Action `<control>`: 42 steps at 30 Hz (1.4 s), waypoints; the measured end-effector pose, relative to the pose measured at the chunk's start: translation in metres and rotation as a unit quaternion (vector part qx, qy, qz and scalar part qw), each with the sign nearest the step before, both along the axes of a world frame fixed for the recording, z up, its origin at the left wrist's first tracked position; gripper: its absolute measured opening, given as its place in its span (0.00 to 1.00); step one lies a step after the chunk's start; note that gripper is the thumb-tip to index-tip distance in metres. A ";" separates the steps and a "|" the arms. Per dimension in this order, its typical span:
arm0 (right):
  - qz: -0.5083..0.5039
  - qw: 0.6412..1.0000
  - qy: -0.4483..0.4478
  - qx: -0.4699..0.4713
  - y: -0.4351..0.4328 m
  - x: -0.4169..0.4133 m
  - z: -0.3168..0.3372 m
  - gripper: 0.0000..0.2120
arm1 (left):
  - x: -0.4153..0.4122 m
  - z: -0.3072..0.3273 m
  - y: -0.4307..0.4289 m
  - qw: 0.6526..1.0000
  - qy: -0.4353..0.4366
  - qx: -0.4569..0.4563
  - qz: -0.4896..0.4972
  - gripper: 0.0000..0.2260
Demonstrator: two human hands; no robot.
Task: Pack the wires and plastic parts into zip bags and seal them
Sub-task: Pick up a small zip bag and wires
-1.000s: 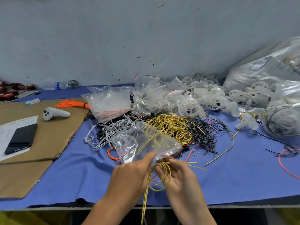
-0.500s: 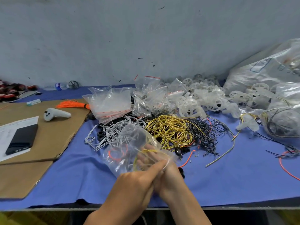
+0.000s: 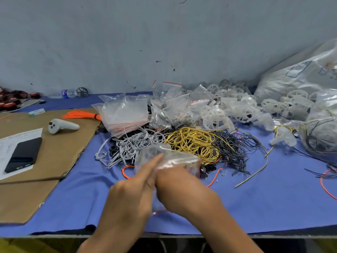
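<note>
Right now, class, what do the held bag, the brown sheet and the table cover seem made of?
Zip bag: thin clear plastic film, glossy, crinkled. Brown sheet: likely cardboard, matte, creased with ragged edges. Table cover: seemingly blue cloth, matte, wrinkling at the front edge.

No text is legible: print on the large bag and bottle label is blurred.
</note>
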State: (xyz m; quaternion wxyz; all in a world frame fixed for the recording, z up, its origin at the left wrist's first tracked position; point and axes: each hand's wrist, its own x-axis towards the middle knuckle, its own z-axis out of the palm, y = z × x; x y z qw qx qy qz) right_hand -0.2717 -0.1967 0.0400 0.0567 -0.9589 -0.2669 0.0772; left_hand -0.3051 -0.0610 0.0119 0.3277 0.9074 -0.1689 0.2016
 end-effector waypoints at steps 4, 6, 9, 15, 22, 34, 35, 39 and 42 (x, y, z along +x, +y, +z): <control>0.149 0.973 -0.100 0.145 -0.016 -0.018 0.037 0.16 | 0.018 -0.003 0.023 0.975 0.033 -0.218 0.003 0.14; 0.130 0.969 -0.077 0.196 -0.021 -0.001 0.048 0.15 | 0.020 0.001 0.036 0.959 0.019 -0.283 0.018 0.11; 0.040 0.890 -0.215 0.399 -0.038 0.057 0.061 0.09 | 0.014 0.004 0.045 0.948 0.038 -0.314 0.012 0.15; 0.011 0.991 -0.055 0.121 0.012 0.200 -0.016 0.15 | 0.006 0.001 0.029 0.929 0.089 -0.358 0.031 0.09; 0.012 0.998 -0.053 0.041 0.041 0.237 -0.063 0.13 | 0.016 0.001 0.025 0.916 0.124 -0.380 0.024 0.12; -0.153 0.823 -0.072 0.542 -0.049 0.183 0.012 0.06 | 0.023 -0.003 0.013 0.951 0.129 -0.279 -0.017 0.13; -0.147 0.787 -0.081 0.593 -0.060 0.170 0.023 0.05 | 0.026 -0.002 0.011 0.952 0.124 -0.278 -0.017 0.12; -0.075 0.624 -0.040 0.777 -0.093 0.113 0.064 0.08 | 0.037 0.002 0.000 0.960 0.131 -0.249 -0.012 0.18; -0.002 0.631 0.119 0.766 -0.095 0.065 0.064 0.08 | 0.042 0.006 -0.011 0.965 0.122 -0.231 0.001 0.23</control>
